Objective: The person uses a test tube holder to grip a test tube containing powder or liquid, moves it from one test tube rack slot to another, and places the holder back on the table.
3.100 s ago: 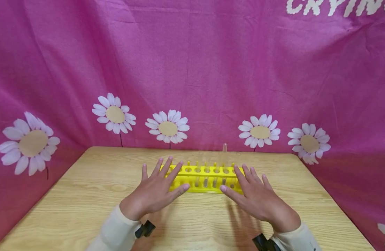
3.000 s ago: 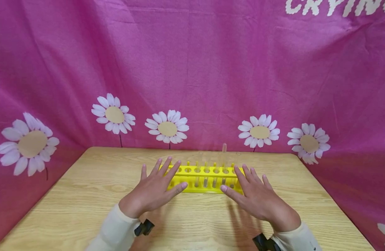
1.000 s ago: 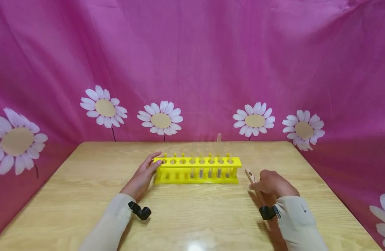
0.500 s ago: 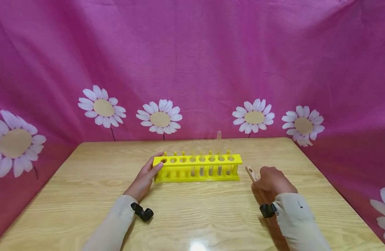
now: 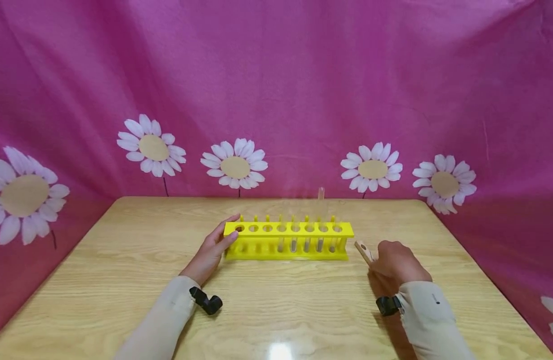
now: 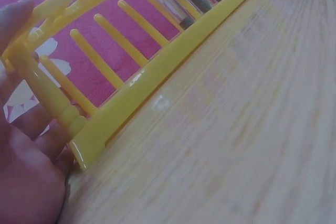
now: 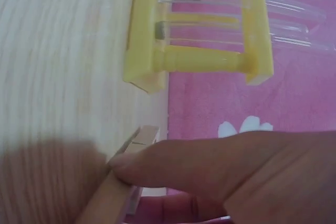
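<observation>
A yellow test tube rack [image 5: 287,255] stands upright on the table. Several clear test tubes [image 5: 294,245] with grey matter at the bottom fill its right part, one rising above the others; the holes at the left hold no tubes. My left hand [image 5: 208,252] grips the rack's left end, thumb at the top bar and fingers behind the end post [image 6: 50,95]. To the right of the rack, my right hand [image 5: 398,262] pinches a wooden test tube holder [image 5: 363,251], its tip pointing toward the rack. In the right wrist view the thumb [image 7: 136,166] lies along the holder, whose rear part is partly hidden.
The light wooden table [image 5: 267,310] ends at a pink cloth backdrop [image 5: 276,100] printed with white flowers. A black wrist camera [image 5: 206,301] is strapped over each sleeve.
About three seconds ago both hands were spread over the rack. Since then the left has taken hold of its left end and the right holds the wooden holder. Over the last second, hands barely move.
</observation>
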### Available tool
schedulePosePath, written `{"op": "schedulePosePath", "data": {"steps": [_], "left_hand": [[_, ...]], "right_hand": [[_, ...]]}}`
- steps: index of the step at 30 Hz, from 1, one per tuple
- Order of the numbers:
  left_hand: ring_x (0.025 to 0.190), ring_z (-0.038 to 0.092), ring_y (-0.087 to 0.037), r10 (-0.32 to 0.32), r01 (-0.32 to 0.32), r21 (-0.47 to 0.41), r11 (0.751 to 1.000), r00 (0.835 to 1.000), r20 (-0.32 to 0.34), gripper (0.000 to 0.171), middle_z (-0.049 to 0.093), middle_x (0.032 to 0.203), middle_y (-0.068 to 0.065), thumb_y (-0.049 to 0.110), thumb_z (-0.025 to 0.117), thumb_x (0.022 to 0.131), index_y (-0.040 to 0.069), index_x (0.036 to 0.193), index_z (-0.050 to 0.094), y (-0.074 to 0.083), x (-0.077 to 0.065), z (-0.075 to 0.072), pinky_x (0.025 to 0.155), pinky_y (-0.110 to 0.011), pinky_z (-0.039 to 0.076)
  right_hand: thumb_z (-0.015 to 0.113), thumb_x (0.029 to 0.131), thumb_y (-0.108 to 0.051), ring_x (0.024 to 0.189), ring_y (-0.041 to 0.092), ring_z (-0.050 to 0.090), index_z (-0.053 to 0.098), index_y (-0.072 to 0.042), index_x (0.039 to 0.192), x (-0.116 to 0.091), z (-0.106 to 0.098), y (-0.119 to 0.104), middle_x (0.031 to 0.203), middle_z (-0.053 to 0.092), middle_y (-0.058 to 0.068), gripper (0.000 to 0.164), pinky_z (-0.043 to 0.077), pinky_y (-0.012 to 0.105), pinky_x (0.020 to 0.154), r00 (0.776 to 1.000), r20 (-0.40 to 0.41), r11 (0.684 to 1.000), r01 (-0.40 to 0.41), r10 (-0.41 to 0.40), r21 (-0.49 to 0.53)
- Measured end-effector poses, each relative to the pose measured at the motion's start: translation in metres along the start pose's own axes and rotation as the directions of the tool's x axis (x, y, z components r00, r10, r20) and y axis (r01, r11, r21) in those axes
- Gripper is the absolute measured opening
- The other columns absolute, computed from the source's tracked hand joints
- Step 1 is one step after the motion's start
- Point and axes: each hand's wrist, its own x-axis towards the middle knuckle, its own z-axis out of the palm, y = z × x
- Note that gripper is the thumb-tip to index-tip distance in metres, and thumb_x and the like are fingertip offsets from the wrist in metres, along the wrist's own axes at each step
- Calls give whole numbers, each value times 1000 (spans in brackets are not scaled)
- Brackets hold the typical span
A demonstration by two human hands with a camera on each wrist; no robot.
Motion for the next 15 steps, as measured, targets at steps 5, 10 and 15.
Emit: {"op": "schedulePosePath", "data": {"steps": [5, 10, 15], "left_hand": [[138, 29, -19, 7, -7, -2, 1000, 1000, -1, 54, 33, 150, 11, 42, 57, 96, 31, 146, 41, 1, -1, 1, 116, -44, 14], [138, 29, -19, 13, -13, -9, 1000, 1000, 11, 51, 35, 149, 7, 39, 55, 98, 30, 146, 41, 1, 0, 1, 117, -43, 14], [138, 28, -20, 25, -24, -18, 1000, 999, 28, 52, 34, 150, 4, 38, 53, 99, 27, 147, 39, -1, -1, -3, 117, -42, 14]], "right_hand": [[66, 80, -13, 65, 24, 48, 59, 3, 83, -1, -9, 8, 72, 50, 8, 17, 41, 33, 57, 999, 17, 997, -28, 27, 73], [59, 90, -15, 63, 22, 52, 58, 4, 81, -7, -25, 14, 71, 56, 9, 21, 45, 34, 56, 998, -54, 996, 32, -28, 78], [53, 97, -19, 61, 23, 53, 52, 5, 93, -25, -45, -2, 73, 57, 11, 24, 45, 35, 51, 990, -143, 987, 14, 9, 159]]}}
